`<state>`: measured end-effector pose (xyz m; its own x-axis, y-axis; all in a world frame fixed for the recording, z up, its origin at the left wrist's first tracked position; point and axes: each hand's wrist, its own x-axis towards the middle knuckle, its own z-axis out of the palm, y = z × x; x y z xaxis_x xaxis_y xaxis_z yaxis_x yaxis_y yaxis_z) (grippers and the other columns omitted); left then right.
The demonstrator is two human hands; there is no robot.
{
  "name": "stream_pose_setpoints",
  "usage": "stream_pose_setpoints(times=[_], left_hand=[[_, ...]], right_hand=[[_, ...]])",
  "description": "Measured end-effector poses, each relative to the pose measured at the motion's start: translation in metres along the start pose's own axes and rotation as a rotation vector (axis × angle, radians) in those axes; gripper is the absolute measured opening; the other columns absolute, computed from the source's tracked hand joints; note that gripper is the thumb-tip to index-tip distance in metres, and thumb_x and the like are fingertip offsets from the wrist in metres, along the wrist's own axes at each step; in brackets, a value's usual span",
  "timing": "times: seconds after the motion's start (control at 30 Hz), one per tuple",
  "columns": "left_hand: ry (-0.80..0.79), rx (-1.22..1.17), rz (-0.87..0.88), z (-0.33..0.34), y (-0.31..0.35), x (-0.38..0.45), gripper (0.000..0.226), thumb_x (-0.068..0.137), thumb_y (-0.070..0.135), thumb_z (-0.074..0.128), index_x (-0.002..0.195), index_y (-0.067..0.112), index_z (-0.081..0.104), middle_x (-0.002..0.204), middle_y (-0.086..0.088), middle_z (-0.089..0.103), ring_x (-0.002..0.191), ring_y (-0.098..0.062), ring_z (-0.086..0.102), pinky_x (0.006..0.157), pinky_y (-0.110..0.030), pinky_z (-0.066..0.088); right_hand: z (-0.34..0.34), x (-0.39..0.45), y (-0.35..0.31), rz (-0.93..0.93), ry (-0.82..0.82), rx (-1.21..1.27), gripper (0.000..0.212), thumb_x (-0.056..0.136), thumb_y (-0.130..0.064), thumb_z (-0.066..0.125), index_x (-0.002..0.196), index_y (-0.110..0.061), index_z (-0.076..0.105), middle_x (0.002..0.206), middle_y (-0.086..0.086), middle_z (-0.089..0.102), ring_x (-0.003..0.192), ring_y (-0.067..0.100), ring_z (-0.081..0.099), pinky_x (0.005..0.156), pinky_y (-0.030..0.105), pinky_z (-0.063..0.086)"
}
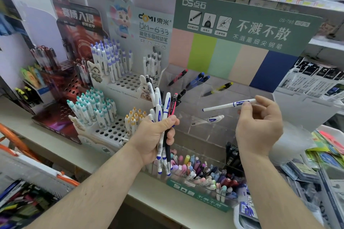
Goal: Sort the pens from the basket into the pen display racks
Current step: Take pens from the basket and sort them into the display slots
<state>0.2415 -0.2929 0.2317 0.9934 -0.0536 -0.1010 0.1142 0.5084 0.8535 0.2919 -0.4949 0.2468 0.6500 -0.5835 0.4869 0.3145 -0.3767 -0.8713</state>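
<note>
Basket (pixel 28 197): seen at the lower left edge, orange-and-white rim, loose pens of mixed colours lying inside.

Dark red rack (pixel 61 98): a stepped display with punched holes, a few dark pens standing at its top tier.

White rack (pixel 111 113): a stepped display with round holes; purple-capped pens are held upright in the upper tier, teal-capped and yellow-capped pens in the lower tiers (cartoon animal figures are printed on its card).

Left hand (pixel 158 135): fingers and thumb are curled round a bundle of pens (pixel 163 120), held upright and fanned out at the top; most are white with blue markings, one is pink, one black.

Clear rack (pixel 214 98): a transparent tiered display under a green header card with pastel colour bands. Single pens are lodged slantwise in its upper pockets (red, blue, yellow-black); one white-and-blue pen (pixel 210 119) lies in a middle pocket. Pastel pens are crowded in its bottom tray.

Right hand (pixel 260 126): a single white pen (pixel 229 105) with blue print is pinched at its right end between thumb and fingertips, held nearly level in front of the clear rack, tip pointing left; the remaining fingers are loosely bent.
</note>
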Motion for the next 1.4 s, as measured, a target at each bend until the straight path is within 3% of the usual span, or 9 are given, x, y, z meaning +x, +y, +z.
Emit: stream_pose_setpoints(times=[0.2, 0.4, 0.5, 0.7, 0.83, 0.93, 1.07, 1.23, 1.4], left_hand=[[-0.012, 0.009, -0.008, 0.001, 0.000, 0.000, 0.021, 0.078, 0.018, 0.063, 0.088, 0.001, 0.057, 0.059, 0.001, 0.056, 0.047, -0.007, 0.045, 0.043, -0.018, 0.039], [-0.006, 0.019, -0.002, -0.002, -0.002, 0.000, 0.019, 0.077, 0.018, 0.064, 0.085, 0.002, 0.059, 0.063, -0.003, 0.054, 0.047, -0.008, 0.045, 0.043, -0.019, 0.039], [-0.007, 0.027, 0.002, -0.003, -0.003, -0.001, 0.017, 0.077, 0.018, 0.065, 0.083, 0.003, 0.059, 0.062, -0.004, 0.053, 0.047, -0.008, 0.045, 0.043, -0.020, 0.039], [-0.024, 0.027, 0.013, -0.002, -0.002, -0.002, 0.018, 0.078, 0.016, 0.064, 0.087, 0.002, 0.057, 0.063, -0.001, 0.058, 0.046, -0.007, 0.047, 0.042, -0.019, 0.040], [-0.065, 0.071, -0.034, -0.004, -0.004, -0.004, 0.017, 0.080, 0.019, 0.065, 0.082, 0.003, 0.060, 0.056, -0.003, 0.053, 0.045, -0.010, 0.045, 0.043, -0.021, 0.041], [-0.074, 0.155, -0.060, -0.001, -0.006, -0.004, 0.013, 0.089, 0.015, 0.063, 0.084, 0.003, 0.060, 0.057, -0.002, 0.057, 0.046, -0.012, 0.047, 0.043, -0.022, 0.042], [-0.120, 0.249, -0.015, 0.003, -0.011, -0.002, 0.016, 0.088, 0.016, 0.066, 0.092, 0.002, 0.058, 0.069, -0.003, 0.064, 0.047, -0.014, 0.049, 0.042, -0.023, 0.040], [-0.098, 0.208, -0.026, 0.002, -0.014, -0.002, 0.014, 0.088, 0.015, 0.061, 0.093, 0.002, 0.061, 0.074, -0.009, 0.066, 0.046, -0.016, 0.053, 0.041, -0.024, 0.042], [-0.090, 0.207, -0.022, 0.000, -0.013, -0.002, 0.029, 0.083, 0.020, 0.063, 0.103, 0.000, 0.060, 0.084, -0.012, 0.071, 0.050, -0.018, 0.061, 0.040, -0.023, 0.043]], right_hand=[[0.013, -0.008, 0.013, -0.103, -0.164, -0.181, 0.014, 0.089, -0.012, 0.069, 0.103, -0.013, 0.070, 0.075, -0.010, 0.062, 0.068, 0.009, 0.058, 0.071, 0.017, 0.041], [0.023, -0.012, 0.026, -0.157, -0.341, -0.323, 0.015, 0.090, -0.016, 0.067, 0.102, -0.015, 0.075, 0.083, -0.002, 0.071, 0.084, 0.023, 0.065, 0.080, 0.036, 0.052], [0.025, -0.011, 0.030, -0.199, -0.345, -0.385, 0.015, 0.090, -0.017, 0.066, 0.099, -0.014, 0.077, 0.089, 0.001, 0.075, 0.089, 0.024, 0.062, 0.082, 0.036, 0.049], [0.025, -0.008, 0.029, -0.187, -0.322, -0.421, 0.020, 0.087, -0.015, 0.067, 0.105, -0.012, 0.076, 0.101, 0.004, 0.074, 0.097, 0.025, 0.061, 0.087, 0.022, 0.033], [0.020, -0.020, 0.009, -0.297, -0.252, -0.310, 0.019, 0.084, -0.014, 0.067, 0.101, -0.013, 0.075, 0.098, 0.001, 0.070, 0.095, 0.021, 0.060, 0.087, 0.034, 0.047], [0.017, -0.033, -0.024, -0.025, -0.516, -0.095, 0.009, 0.087, -0.017, 0.071, 0.095, -0.022, 0.071, 0.081, -0.011, 0.068, 0.073, 0.001, 0.061, 0.070, 0.020, 0.052], [0.022, -0.048, -0.041, 0.220, -0.771, 0.014, 0.018, 0.085, -0.029, 0.077, 0.099, -0.023, 0.067, 0.080, 0.005, 0.070, 0.068, 0.016, 0.065, 0.062, 0.031, 0.056], [0.016, -0.051, -0.052, 0.375, -0.778, 0.174, 0.010, 0.091, -0.006, 0.069, 0.098, -0.012, 0.067, 0.080, 0.013, 0.070, 0.051, 0.008, 0.062, 0.048, 0.018, 0.050], [0.015, -0.047, -0.051, 0.412, -0.645, 0.254, 0.022, 0.090, -0.003, 0.070, 0.106, -0.017, 0.063, 0.086, 0.014, 0.070, 0.063, 0.021, 0.069, 0.056, 0.030, 0.058]])
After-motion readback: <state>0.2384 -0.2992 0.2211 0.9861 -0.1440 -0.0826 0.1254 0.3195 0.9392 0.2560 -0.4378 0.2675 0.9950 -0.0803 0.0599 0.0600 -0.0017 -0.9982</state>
